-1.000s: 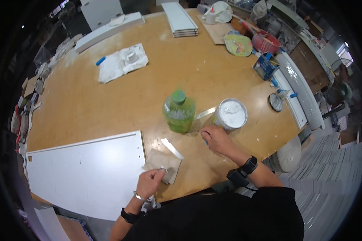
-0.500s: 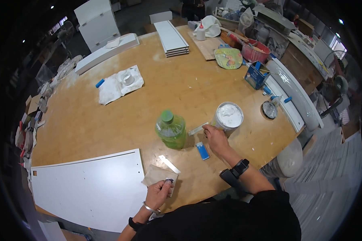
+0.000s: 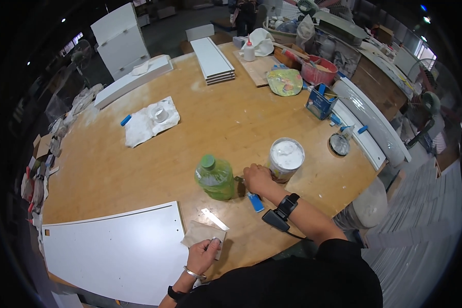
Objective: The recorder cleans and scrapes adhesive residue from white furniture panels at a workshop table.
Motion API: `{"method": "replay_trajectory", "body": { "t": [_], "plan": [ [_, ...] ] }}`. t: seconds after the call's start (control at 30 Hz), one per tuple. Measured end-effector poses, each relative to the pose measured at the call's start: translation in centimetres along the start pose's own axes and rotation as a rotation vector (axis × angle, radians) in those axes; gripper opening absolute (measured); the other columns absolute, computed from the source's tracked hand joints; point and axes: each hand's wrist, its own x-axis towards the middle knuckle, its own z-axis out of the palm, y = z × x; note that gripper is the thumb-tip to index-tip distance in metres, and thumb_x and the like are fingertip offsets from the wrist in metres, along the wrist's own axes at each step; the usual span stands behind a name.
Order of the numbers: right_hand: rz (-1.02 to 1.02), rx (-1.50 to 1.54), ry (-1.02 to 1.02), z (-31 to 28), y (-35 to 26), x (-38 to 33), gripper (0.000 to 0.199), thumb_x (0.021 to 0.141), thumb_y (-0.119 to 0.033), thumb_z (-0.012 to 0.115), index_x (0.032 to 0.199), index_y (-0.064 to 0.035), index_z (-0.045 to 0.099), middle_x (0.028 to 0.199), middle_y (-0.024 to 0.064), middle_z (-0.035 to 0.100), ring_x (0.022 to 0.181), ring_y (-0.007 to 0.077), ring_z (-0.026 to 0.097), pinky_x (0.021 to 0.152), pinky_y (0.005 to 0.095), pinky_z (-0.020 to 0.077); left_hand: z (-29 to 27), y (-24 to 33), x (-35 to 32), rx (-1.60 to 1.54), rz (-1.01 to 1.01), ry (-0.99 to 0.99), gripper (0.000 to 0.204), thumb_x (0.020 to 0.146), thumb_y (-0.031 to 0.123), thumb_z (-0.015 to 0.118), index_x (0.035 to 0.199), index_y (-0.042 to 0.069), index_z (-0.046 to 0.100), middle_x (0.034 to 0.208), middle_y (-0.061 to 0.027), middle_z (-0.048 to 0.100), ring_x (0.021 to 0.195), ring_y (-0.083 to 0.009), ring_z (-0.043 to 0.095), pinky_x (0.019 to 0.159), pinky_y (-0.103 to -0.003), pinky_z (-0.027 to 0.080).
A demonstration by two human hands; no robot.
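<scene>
The blue block (image 3: 255, 202) slants lengthwise just nearside of the right hand (image 3: 258, 179), curled, any hold hidden; the left hand (image 3: 203, 255), farther, pinches a grey piece (image 3: 215, 241).

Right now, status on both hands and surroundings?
Left hand at beige sheet, grip unclear. Right hand between green bottle and paste tub, grip hidden. Blue piece close to that hand.

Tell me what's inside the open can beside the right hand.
Paste-like white material sits inside the can, its surface uneven. Whatever lies beneath that surface is covered and cannot be seen.
</scene>
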Motion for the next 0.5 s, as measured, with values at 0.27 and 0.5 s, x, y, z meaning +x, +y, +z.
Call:
{"method": "replay_trajectory", "body": {
  "t": [0.27, 0.5],
  "plan": [
    [0.493, 1.398, 0.005, -1.9, -1.0, -5.4, 0.017, 0.083, -0.016, 0.056, 0.083, -0.0031, 0.045, 0.076, 0.0153, 0.062, 0.059, 0.02, 0.061, 0.049, 0.031, 0.0474, -0.1, 0.1, 1.3, -0.022, -0.032, 0.019, 0.034, 0.091, 0.029, 0.047, 0.078, 0.0, 0.06, 0.056, -0.0025, 0.055, 0.051, -0.008, 0.052, 0.049, -0.023, 0.042],
    [0.304, 1.705, -0.119, -4.8, -2.4, -11.5, 0.013, 0.09, -0.017, 0.051, 0.094, -0.0062, 0.044, 0.07, -0.0013, 0.046, 0.057, 0.0064, 0.045, 0.051, 0.0208, 0.0383, 2.6, 2.6, 4.1, -0.148, 0.064, -0.2, 0.023, 0.095, 0.02, 0.039, 0.097, 0.001, 0.053, 0.073, -0.0013, 0.057, 0.056, -0.0064, 0.05, 0.053, -0.02, 0.042]
  ]
}}
